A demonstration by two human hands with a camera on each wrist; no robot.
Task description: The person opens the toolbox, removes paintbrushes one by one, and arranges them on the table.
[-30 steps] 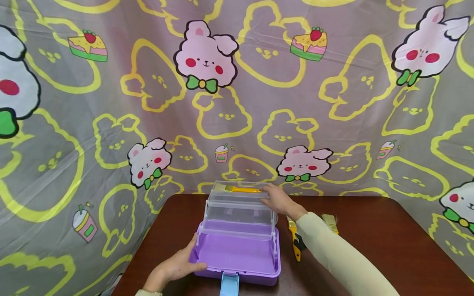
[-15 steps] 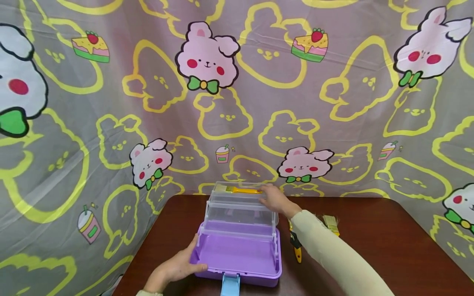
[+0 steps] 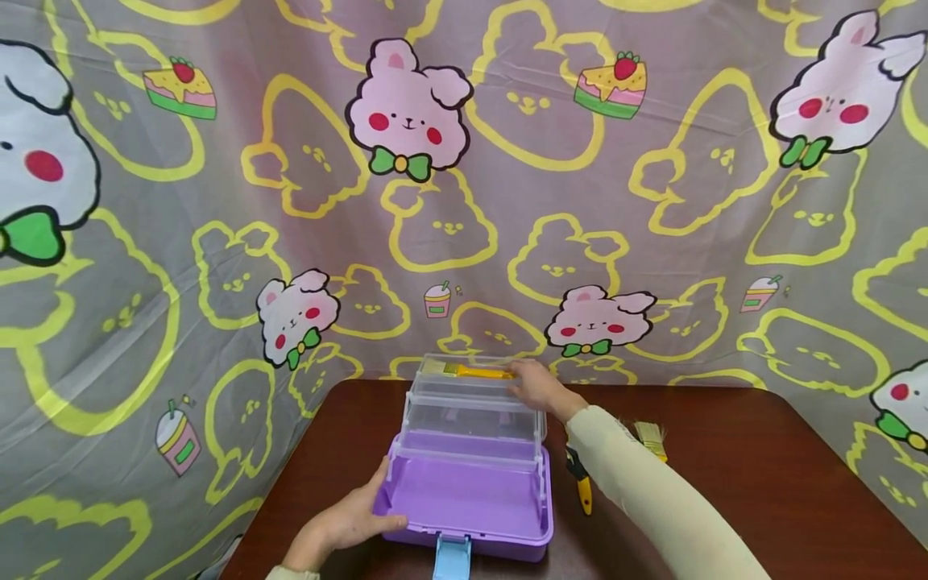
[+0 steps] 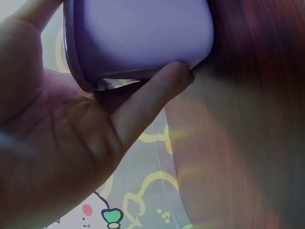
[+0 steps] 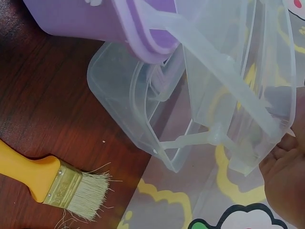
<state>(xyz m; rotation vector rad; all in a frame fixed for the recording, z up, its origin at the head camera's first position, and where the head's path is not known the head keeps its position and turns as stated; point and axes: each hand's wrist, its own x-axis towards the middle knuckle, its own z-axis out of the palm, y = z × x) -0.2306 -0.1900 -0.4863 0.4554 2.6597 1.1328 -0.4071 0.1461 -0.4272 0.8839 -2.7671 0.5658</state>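
A purple toolbox [image 3: 467, 495] stands unfolded on the table, its clear trays [image 3: 457, 415] raised in steps toward the back. In the topmost tray lies a paintbrush [image 3: 482, 372] with a yellow handle and pale bristles. My left hand [image 3: 344, 519] grips the box's front left corner, thumb over the front rim and fingers along the side; the left wrist view shows the thumb against the purple wall [image 4: 147, 33]. At the top tray's right end, my right hand [image 3: 540, 387] holds the clear end wall, its fingertips beside the brush handle's end.
Right of the box lie another paintbrush [image 3: 652, 439] and a yellow handle [image 3: 584, 493] with a black part, partly hidden by my right sleeve [image 3: 660, 491]. A light blue latch [image 3: 453, 557] hangs from the box front. A patterned curtain [image 3: 464, 201] rises behind the brown table [image 3: 732, 459].
My right forearm has shifted slightly left and covers more of the yellow handle on the table. Both hands keep their places on the box and tray.
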